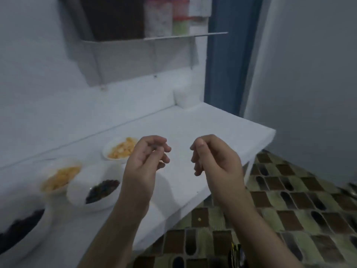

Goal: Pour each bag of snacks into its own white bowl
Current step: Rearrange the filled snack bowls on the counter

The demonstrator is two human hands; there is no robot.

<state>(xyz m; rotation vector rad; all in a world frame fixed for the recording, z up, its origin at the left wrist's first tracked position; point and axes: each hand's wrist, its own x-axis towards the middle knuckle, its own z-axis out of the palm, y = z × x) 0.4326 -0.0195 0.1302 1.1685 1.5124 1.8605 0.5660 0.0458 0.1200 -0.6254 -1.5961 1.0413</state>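
Seemingly, pouring stage: finished, judging by four filled bowls and no bag in either hand.
Left hand [148,157]: raised over the tabletop [202,132] at centre, fingers loosely curled, holding nothing.
Right hand [214,157]: beside it at 3 o'clock, apart, fingers loosely curled, likewise bare.
Far bowl [108,149]: at 10 o'clock of the left hand, holding yellow snacks.
Second yellow bowl [50,167]: further out at 9 o'clock, yellow snacks inside.
Near bowl [81,192]: at 8 o'clock, dark snacks inside.
Corner bowl [36,231]: at the frame's 8 o'clock edge, dark snacks, partly cut off.
Bags: possibly the dark wrapper [236,254] on the floor at 6 o'clock; too blurred to tell.
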